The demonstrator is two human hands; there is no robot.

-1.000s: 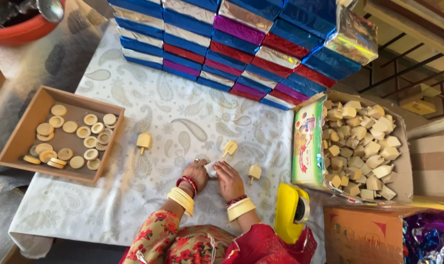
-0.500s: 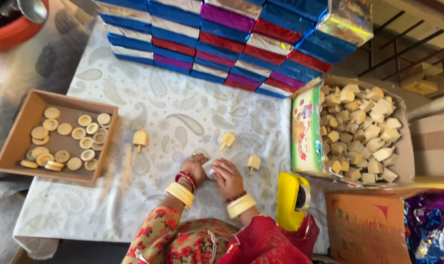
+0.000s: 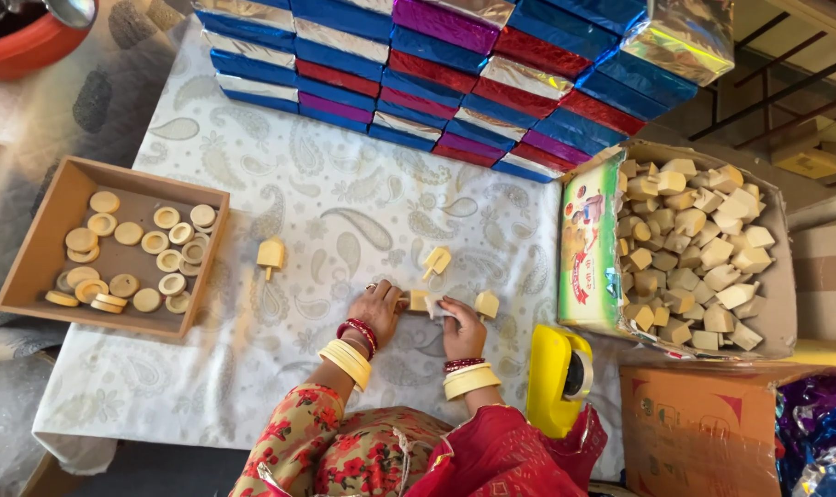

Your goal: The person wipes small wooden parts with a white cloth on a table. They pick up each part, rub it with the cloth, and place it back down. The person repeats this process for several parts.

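My left hand (image 3: 378, 306) and my right hand (image 3: 460, 324) meet on the paisley cloth (image 3: 280, 184), both gripping one small pale wooden block (image 3: 421, 301) with a bit of white between them. Three more wooden pieces with short stems stand loose on the cloth: one (image 3: 270, 255) to the left, one (image 3: 436, 261) just above my hands, one (image 3: 487, 304) beside my right hand. Yellow and red bangles sit on both wrists.
A brown tray (image 3: 31, 267) of round wooden discs lies at the left. A cardboard box (image 3: 777, 276) full of wooden blocks stands at the right. Shiny blue, red, purple and silver boxes (image 3: 455, 74) are stacked behind. A yellow tape dispenser (image 3: 556, 377) sits by my right arm.
The view has shifted slightly. My hands stay together on the block near the cloth's front edge, with the fingers working on it; the loose pieces have not moved.
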